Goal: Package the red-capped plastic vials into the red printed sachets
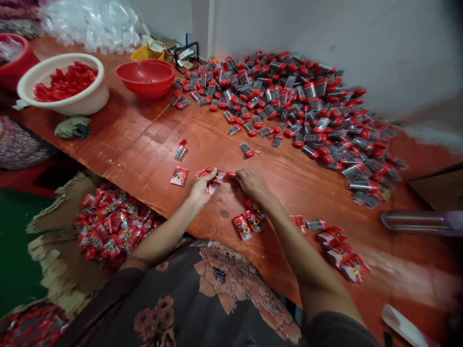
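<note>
Over the table's near edge, my left hand (200, 189) is closed round a few red printed cards (216, 177), which fan out past the thumb. My right hand (253, 184), slightly blurred, has its fingertips at a small red cap (230, 174); anything attached to it is hidden. A single red card (179, 176) lies left of my left hand. Small clear containers with dark contents and red caps lie nearby: one container (181, 152) beyond that card, another container (247, 150) farther forward. Several red printed packs (242, 227) rest below my right wrist.
A large heap of red-capped containers (275, 91) covers the back right. A white basin (27, 89) of red caps and a red bowl (144, 82) stand at left. Finished-looking packs fill a sack (112, 221) below the edge. A clear cylinder (415, 221) lies right.
</note>
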Motion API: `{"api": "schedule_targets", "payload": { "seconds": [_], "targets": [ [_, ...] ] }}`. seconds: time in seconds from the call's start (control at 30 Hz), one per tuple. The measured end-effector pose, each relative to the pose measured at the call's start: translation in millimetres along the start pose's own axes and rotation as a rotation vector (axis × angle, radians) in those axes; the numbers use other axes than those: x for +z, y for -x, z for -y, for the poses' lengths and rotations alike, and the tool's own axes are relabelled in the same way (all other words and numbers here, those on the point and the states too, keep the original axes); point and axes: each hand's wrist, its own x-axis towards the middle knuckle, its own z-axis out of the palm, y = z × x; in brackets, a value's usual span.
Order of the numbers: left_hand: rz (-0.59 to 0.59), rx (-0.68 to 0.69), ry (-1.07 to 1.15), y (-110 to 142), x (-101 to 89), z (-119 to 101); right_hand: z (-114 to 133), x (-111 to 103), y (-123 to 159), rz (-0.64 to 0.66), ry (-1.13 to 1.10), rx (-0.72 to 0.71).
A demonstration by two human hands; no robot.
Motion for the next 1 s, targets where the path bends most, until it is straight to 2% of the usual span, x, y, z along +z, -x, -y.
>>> {"api": "schedule_targets", "payload": {
  "seconds": [0.1,0.17,0.23,0.4,0.57,0.83,1.0],
  "targets": [
    [0.020,0.057,-0.024,0.4,-2.3,3.2,36.7,-7.0,27.0,-0.222,-0.401,0.240],
    [0.031,0.092,-0.052,2.2,-2.6,7.0,59.1,-9.7,41.5,-0.275,-0.644,0.336],
    [0.031,0.123,-0.078,5.6,-0.6,11.5,75.6,-9.4,51.5,-0.304,-0.772,0.379],
    [0.048,0.182,-0.140,16.3,8.8,19.5,90.1,-3.9,63.4,-0.362,-0.825,0.417],
    [0.110,0.248,-0.176,24.4,12.4,21.4,90.9,-9.4,71.3,-0.285,-0.806,0.400],
    [0.323,0.294,-0.391,41.5,16.0,24.8,85.0,-17.8,78.1,-0.334,-0.822,0.348],
    [0.417,0.258,-0.489,49.6,18.7,18.5,90.8,-15.9,82.9,-0.338,-1.027,0.461]
  ]
}}
